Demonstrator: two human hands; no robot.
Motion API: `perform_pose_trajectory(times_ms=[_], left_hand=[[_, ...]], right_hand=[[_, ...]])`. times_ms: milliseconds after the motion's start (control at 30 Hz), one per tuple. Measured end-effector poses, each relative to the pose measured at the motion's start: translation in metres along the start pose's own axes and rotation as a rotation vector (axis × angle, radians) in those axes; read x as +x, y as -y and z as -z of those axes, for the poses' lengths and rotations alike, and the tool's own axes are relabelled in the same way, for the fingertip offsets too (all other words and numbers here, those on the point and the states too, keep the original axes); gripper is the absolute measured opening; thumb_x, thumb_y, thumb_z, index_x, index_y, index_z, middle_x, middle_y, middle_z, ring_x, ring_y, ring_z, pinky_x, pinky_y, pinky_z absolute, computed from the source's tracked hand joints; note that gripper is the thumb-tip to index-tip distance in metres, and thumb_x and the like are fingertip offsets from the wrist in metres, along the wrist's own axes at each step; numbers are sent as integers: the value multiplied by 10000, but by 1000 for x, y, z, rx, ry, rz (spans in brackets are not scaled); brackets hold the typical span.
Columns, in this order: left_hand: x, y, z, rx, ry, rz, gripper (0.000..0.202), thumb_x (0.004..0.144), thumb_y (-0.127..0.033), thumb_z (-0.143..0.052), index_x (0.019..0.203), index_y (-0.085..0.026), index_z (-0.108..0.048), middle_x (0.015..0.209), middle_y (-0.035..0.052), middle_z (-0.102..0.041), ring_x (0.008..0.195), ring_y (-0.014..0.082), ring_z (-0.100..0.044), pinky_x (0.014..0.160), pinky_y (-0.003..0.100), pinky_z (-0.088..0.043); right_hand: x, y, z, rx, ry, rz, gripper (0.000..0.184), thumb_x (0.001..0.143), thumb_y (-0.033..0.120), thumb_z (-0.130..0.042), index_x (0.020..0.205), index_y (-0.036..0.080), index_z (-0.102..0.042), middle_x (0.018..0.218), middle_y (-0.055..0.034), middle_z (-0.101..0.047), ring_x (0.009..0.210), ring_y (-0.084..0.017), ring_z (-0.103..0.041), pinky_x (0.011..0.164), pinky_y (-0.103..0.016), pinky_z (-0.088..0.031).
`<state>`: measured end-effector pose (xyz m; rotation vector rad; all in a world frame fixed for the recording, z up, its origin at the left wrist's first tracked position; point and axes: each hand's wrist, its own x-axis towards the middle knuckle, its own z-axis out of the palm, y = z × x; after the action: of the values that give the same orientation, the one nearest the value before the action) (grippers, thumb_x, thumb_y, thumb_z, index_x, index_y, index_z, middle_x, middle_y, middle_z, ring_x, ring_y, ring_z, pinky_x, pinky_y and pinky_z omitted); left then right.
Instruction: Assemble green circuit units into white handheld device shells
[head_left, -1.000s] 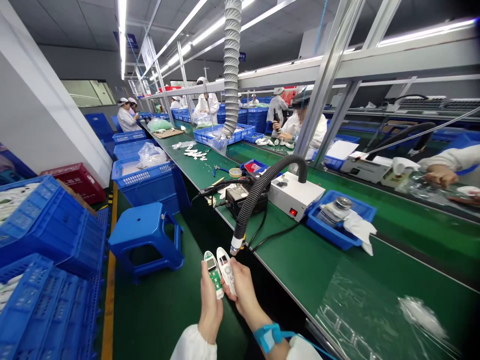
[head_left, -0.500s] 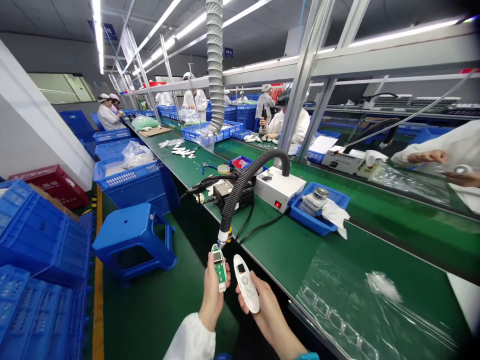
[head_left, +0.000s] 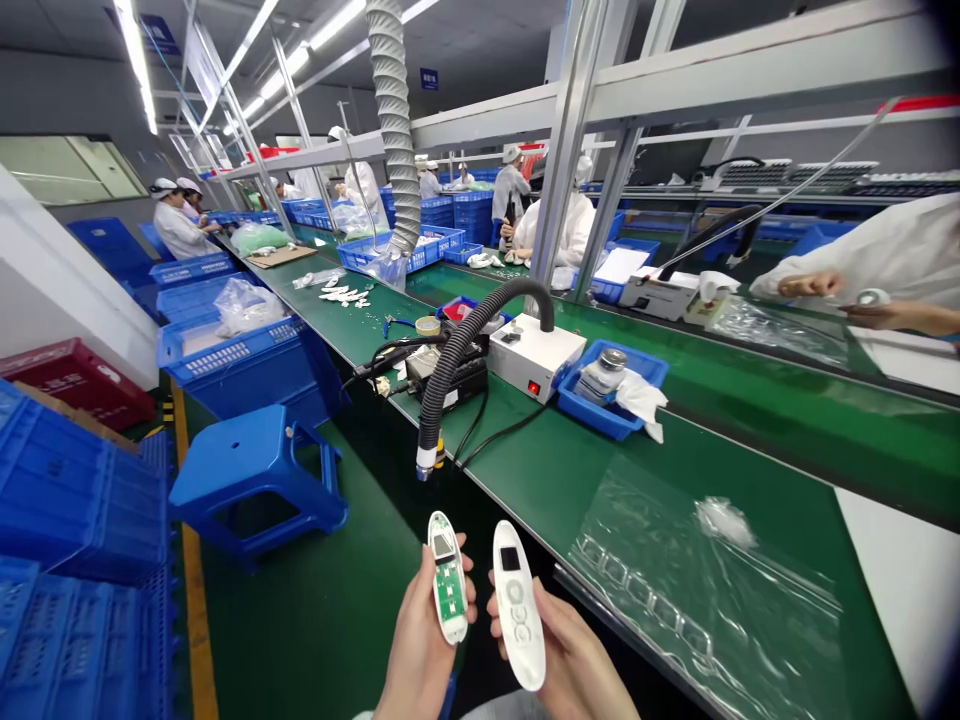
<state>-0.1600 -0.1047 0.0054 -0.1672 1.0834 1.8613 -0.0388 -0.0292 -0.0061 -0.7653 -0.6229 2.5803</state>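
Observation:
My left hand point(head_left: 416, 650) is closed round a white shell half with a green circuit board and small display point(head_left: 448, 578) showing, held upright. My right hand point(head_left: 577, 660) grips a white front cover with a dark window and round buttons point(head_left: 517, 604), also upright, a little apart from the other part. Both are held low at the bottom centre, just off the near edge of the green bench point(head_left: 555, 470). The nozzle of a black ribbed hose point(head_left: 441, 385) hangs just above and behind the two parts.
On the bench stand a white box with a red light point(head_left: 534, 355), a blue tray with a jar and cloth point(head_left: 609, 392), and a clear plastic sheet point(head_left: 705, 590). A blue stool point(head_left: 251, 470) and blue crates point(head_left: 67, 540) fill the left aisle. Another person's hands point(head_left: 832, 295) work across the line.
The two parts, side by side and touching a second ago, have come apart and dropped lower in view. The camera has swung left and down, shifting the bench to the left.

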Motion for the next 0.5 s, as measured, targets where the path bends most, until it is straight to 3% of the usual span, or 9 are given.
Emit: perform_pose_trajectory(times_ms=[267,500], left_hand=[[-8,3,-5,-27,7,74,318,813,-400,-664,1007,-148,-682,913,77,-645,680,152,-579,620,279,-511],[-10,4,-10,4,-25,26,349,736,-388,-755,991,-156,-701,870,69,-679,682,155,-605,647,270,-526]], right_hand=[[-9,4,6,-44,51,53,429,803,534,-663,900,128,-761,808,-125,-708,685,-183,-623,679,-278,-491],[-11,6,6,-105,20,68,439,783,550,-671,917,141,-761,842,-139,-713,738,-218,-643,712,-308,-500]])
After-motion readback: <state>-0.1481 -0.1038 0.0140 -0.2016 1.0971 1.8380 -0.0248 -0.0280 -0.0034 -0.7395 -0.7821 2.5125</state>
